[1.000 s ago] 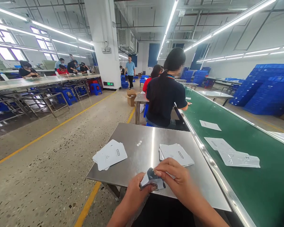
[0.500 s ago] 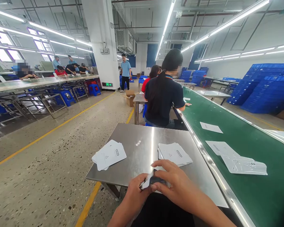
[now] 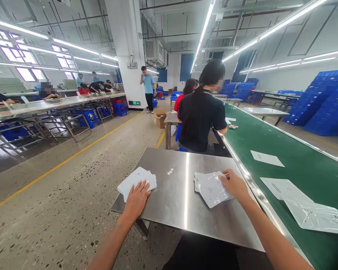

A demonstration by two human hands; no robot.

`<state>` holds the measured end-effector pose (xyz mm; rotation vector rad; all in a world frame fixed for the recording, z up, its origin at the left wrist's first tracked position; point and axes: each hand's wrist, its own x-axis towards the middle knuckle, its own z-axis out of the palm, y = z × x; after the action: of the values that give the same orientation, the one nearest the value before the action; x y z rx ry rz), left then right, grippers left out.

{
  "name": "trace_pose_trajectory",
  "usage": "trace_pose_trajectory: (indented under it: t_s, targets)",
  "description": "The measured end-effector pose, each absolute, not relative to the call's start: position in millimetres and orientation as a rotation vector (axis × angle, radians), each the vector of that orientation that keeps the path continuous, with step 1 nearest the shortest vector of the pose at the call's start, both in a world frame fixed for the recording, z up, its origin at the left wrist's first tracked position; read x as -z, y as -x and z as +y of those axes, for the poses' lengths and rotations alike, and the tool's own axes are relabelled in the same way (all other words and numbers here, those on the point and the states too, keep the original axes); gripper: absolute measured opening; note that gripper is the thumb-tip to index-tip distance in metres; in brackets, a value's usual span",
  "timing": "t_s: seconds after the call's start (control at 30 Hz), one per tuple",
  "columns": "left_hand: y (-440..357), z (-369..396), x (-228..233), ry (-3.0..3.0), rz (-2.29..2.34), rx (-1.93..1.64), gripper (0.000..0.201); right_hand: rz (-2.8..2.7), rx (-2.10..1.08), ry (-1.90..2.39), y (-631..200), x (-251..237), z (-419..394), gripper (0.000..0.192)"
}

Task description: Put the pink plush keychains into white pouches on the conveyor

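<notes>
Left hand [image 3: 136, 198]'s just lying flat, unclenched, on the white packets [image 3: 135, 177] by the desk [image 3: 169, 202]'s left edge, right hand [image 3: 234, 184]'s at the other stack [image 3: 210, 190], can't tell if that grip's pinching, roomy gap between.

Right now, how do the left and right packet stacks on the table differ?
The left stack lies under the flat left hand; the right stack has the right hand at its belt side. The left stack is at the table's left edge, the right stack nearer the green belt. The left stack looks matte, the right stack's top packet shiny and creased. Both are unevenly piled.
</notes>
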<state>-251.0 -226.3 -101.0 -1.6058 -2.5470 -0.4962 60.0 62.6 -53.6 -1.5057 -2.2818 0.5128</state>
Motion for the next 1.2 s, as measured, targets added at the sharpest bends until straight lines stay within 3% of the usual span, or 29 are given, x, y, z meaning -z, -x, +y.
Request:
trace_pose_trajectory:
  t_s: [0.23, 0.4, 0.53, 0.6, 0.67, 0.77, 0.87, 0.93, 1.03, 1.2]
  targets:
    - [239.9, -237.0, 65.2, 1.592, -2.289, 0.893, 0.042, -2.232, -0.055, 1.085, -38.5, 60.4, 39.9, 0.037]
    - [194.4, -259.8, 20.1, 1.761, -2.487, 1.673, 0.038, -2.443, -0.446, 0.354, -4.7, 5.3, -54.4, 0.048]
    - [163.5, -274.2, 32.4, 1.875, -2.601, 2.486, 0.055, -2.692, -0.574, -0.024, 16.8, -11.3, -112.3, 0.019]
    - [155.3, -277.0, 50.6, 1.6, -2.601, 2.869, 0.06, -2.745, -0.611, -0.089, 28.5, -4.2, -116.3, 0.021]
    - [150.3, -277.2, 69.0, 1.053, -2.665, 3.134, 0.052, -2.769, -0.742, -0.135, 44.3, 7.3, -105.8, 0.023]
    - [148.6, -275.7, 90.2, 0.316, -2.565, 3.349, 0.043, -2.737, -0.762, 0.089, 75.0, 26.9, -75.2, 0.037]
    - [156.3, -277.2, 104.8, -0.225, -2.398, 3.408, 0.06, -2.674, -0.41, 0.518, 101.6, 48.4, -48.0, 0.05]
    - [165.4, -281.3, 112.2, -0.527, -2.335, 3.352, 0.072, -2.697, -0.233, 0.572, 107.8, 62.7, -41.5, 0.056]
    - [179.0, -290.7, 120.9, -0.573, -2.123, 3.379, 0.07, -2.758, -0.132, 0.427, 92.0, 79.4, -53.2, 0.059]
    - [188.3, -299.5, 127.0, -0.28, -1.592, 3.734, 0.051, -2.78, -0.099, 0.188, 25.6, 90.4, -94.8, 0.061]
